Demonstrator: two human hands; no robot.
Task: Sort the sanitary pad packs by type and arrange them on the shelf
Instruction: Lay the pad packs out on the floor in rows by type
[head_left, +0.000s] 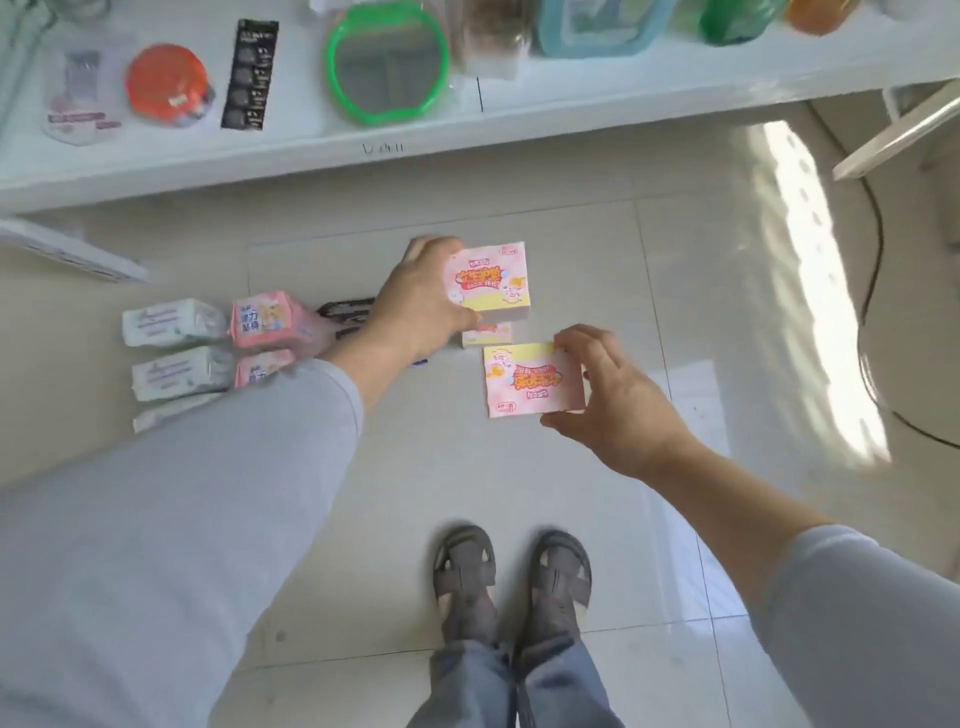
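The tiled floor (571, 493) fills most of the view, with a bright patch of sunlight well to the right of both hands. Beyond the hands runs a white shelf (571, 111), carrying a green-rimmed mirror (387, 62), an orange disc (167, 83), a black card (250, 74) and some blurred containers farther right.

The left hand (423, 306) reaches forward from a grey sleeve (171, 519); its grip is closed round a pink box (488, 283), thumb on the near side and fingers over the far edge, the box held above the floor. Just below that box, partly hidden by it, a third pink box (487, 335) lies on the floor. The right hand (610, 400) has its grip closed on a second pink box (532, 379), fingers on its far right corner and thumb at its near right corner, printed face up and turned upside down to the camera. This box sits just nearer than the left hand's box, the two apart.

To the left of the left hand, packs lie in rows on the floor: two pink packs (272, 319) just beside the wrist, and white packs (174, 322) beyond those. A dark pack (345, 312) shows behind the left wrist.

Below the hands stand two feet in grey sandals (511, 577).
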